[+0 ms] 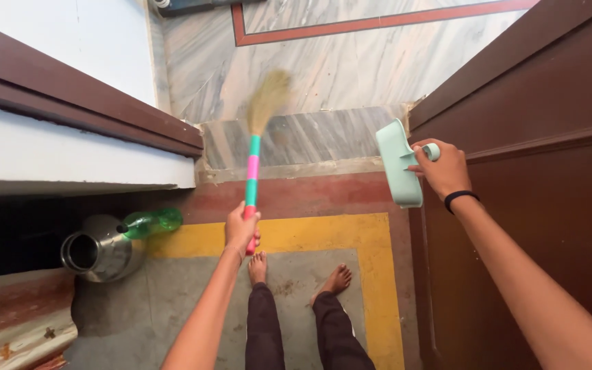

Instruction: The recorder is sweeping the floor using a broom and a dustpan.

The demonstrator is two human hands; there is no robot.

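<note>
Both my hands grip: left hand (242,229) the pink-and-teal grass broom (253,164), right hand (442,168) an empty mint plastic dustpan (399,163); sweeping seems unfinished.

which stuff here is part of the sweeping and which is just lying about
In use:
- broom, gripped by left hand
- pale green dustpan, held by right hand

Lying about:
- steel pot on its side
- green plastic bottle beside it

Looks like a home's doorway landing: marble step (296,137) just beyond the left hand (241,229), dark wooden door (536,103) beside the right hand (443,168). Steel pot (97,253) and green bottle (151,223) lying left of the left hand, on painted flooring (323,236).
</note>
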